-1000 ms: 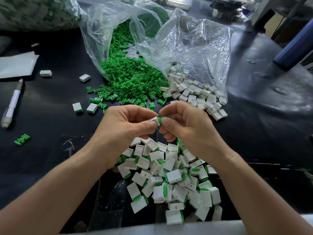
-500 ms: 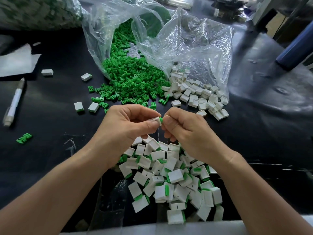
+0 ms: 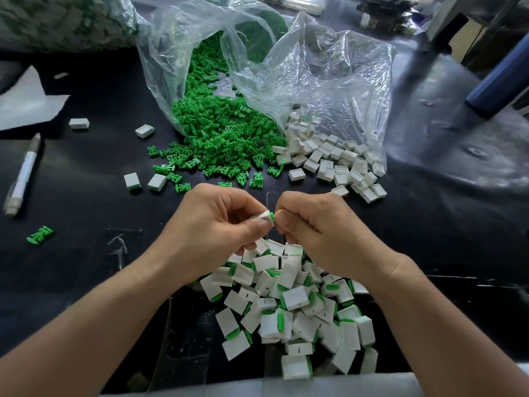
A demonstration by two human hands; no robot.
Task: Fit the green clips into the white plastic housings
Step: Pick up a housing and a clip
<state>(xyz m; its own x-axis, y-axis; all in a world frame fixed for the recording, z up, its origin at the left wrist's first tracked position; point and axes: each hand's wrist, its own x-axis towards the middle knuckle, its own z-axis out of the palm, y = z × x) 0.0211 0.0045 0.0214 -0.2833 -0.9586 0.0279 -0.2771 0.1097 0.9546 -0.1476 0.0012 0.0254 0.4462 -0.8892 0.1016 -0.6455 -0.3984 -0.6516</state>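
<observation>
My left hand point(image 3: 211, 224) pinches a white housing point(image 3: 264, 216) between thumb and fingers at the centre of the head view. My right hand point(image 3: 317, 227) presses a green clip point(image 3: 272, 216) against the housing's open end; only the clip's tip shows between my fingertips. Behind the hands, loose green clips point(image 3: 223, 138) spill from a clear bag point(image 3: 315, 70), with empty white housings point(image 3: 332, 161) beside them to the right. Below my hands lies a heap of housings with clips fitted point(image 3: 294, 305).
The black table point(image 3: 86, 253) carries a white pen point(image 3: 21, 179) and paper point(image 3: 25, 104) at the left, stray housings point(image 3: 144, 181) and a lone green clip point(image 3: 40, 234). A blue cylinder point(image 3: 498, 78) stands at the far right. Another filled bag point(image 3: 57, 18) sits top left.
The green clip has gone deeper between my fingertips toward the housing, so less of it shows. Both hands stay together at the same spot.
</observation>
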